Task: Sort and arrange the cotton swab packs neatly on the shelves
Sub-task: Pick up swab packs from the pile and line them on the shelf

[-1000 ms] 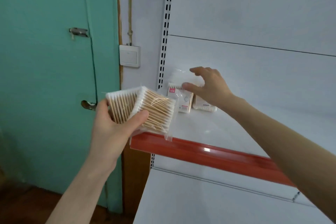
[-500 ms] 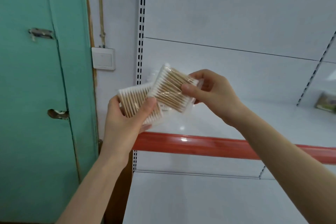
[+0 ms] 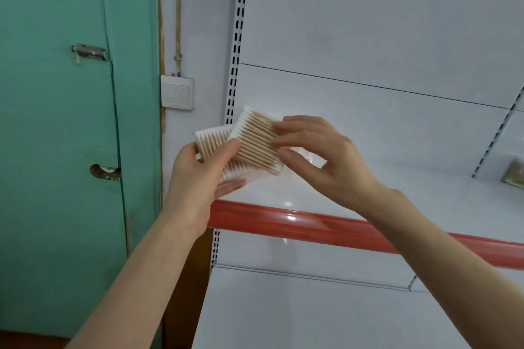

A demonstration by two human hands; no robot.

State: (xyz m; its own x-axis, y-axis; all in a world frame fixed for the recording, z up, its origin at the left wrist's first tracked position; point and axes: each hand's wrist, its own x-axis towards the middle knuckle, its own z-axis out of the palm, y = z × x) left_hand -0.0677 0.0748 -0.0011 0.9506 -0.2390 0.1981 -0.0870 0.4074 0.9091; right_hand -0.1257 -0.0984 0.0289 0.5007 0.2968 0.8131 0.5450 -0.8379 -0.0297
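Note:
Two clear packs of wooden-stick cotton swabs are held in front of the white shelf (image 3: 368,195) with the red front edge. My left hand (image 3: 198,176) grips the lower pack (image 3: 211,143) from the left, thumb on top. My right hand (image 3: 317,159) pinches the upper pack (image 3: 258,142), fingers on its right side and thumb below. The upper pack overlaps the lower one at an angle. Behind my right hand, part of a clear pack (image 3: 307,156) on the shelf shows; the rest is hidden.
A slotted upright (image 3: 238,37) runs up the shelf's left side. A wall switch (image 3: 177,92) and a green door (image 3: 62,93) with a latch lie to the left. A greenish packet (image 3: 514,173) sits far right on the shelf. A lower white shelf (image 3: 283,309) lies below.
My right hand came off the packs on the shelf and took hold of the upper swab pack in my left hand. The view shifted left and right meanwhile.

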